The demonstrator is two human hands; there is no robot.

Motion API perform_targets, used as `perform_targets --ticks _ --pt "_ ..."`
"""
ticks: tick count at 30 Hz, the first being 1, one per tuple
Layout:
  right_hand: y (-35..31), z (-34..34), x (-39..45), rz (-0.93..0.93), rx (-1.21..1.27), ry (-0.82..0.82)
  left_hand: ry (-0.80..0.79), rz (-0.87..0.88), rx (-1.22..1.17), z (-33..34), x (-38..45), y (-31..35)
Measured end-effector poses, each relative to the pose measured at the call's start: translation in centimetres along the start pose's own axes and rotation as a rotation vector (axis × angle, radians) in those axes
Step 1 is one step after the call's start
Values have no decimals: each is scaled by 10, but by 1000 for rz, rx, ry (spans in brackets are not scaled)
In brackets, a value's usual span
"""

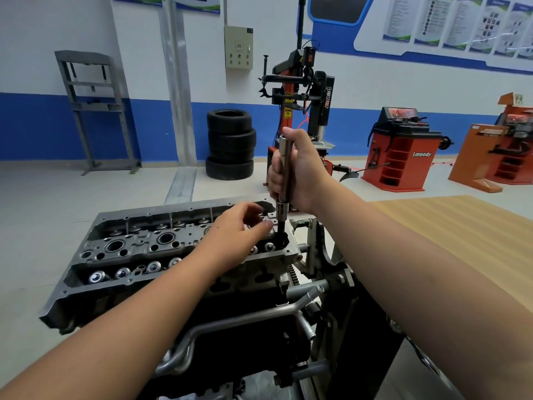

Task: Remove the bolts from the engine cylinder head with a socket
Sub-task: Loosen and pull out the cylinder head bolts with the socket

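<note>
Both bare forearms reach forward over the engine. The left hand (240,226) hovers low above the cylinder head (161,249), palm down, fingers loosely curled and open, its fingertips just beside the lower end of the tool and holding nothing that I can see. The right hand (298,168) is raised higher, wrist bent, fist wrapped tight around the upright socket driver (285,174); the chrome handle sticks out above the thumb and the dark socket (281,226) at the bottom drops into a recess at the right end of the head. Whether it sits on a bolt there I cannot tell.

The head is grey cast metal, lying lengthways on its stand, with a row of round plug wells down the middle and shiny valve caps along the near edge. Metal pipes (230,324) run below it.

To the right lies a wooden tabletop (461,226). Farther off, a stack of tyres (230,145) stands by the blue-and-white wall, next to a tyre changer (302,96) marked "power". A red wheel balancer (401,151) reads "Lanpody". The wall posters are too blurred to read
</note>
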State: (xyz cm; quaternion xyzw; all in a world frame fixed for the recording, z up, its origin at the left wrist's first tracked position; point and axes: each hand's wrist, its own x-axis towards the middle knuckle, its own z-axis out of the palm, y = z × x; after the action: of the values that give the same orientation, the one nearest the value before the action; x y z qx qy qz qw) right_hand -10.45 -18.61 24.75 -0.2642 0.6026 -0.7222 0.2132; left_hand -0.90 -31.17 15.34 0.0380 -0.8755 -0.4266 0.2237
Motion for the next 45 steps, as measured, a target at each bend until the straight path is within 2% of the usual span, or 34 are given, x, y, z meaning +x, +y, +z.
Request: perform_targets --ticks 8,12,15,17,19,22,24,30,34,38,45 --pt "-4 2 1 -173 101 144 -127 135 -158 32 37 21" --pt "-4 4 9 -140 92 -30 -112 78 -315 32 33 12" --pt "-3 0 12 -146 83 -118 -138 71 -302 32 32 9" --pt "6 0 13 -232 68 -56 -112 89 -292 33 32 8" --pt "21 3 11 -418 9 73 -83 94 -332 32 33 7" --pt "46 6 7 -699 -176 272 -55 91 -341 32 35 6" --pt "53 7 5 -781 -266 334 -59 105 -316 32 36 4" --pt "67 14 6 -793 -385 426 -135 53 -302 31 34 2" --pt "79 11 3 -734 -316 486 -107 105 -293 30 35 1" --pt "88 10 -4 -764 -359 538 -84 164 -290 31 35 2" --pt "91 7 -5 -677 -328 538 -173 154 -248 32 33 4"
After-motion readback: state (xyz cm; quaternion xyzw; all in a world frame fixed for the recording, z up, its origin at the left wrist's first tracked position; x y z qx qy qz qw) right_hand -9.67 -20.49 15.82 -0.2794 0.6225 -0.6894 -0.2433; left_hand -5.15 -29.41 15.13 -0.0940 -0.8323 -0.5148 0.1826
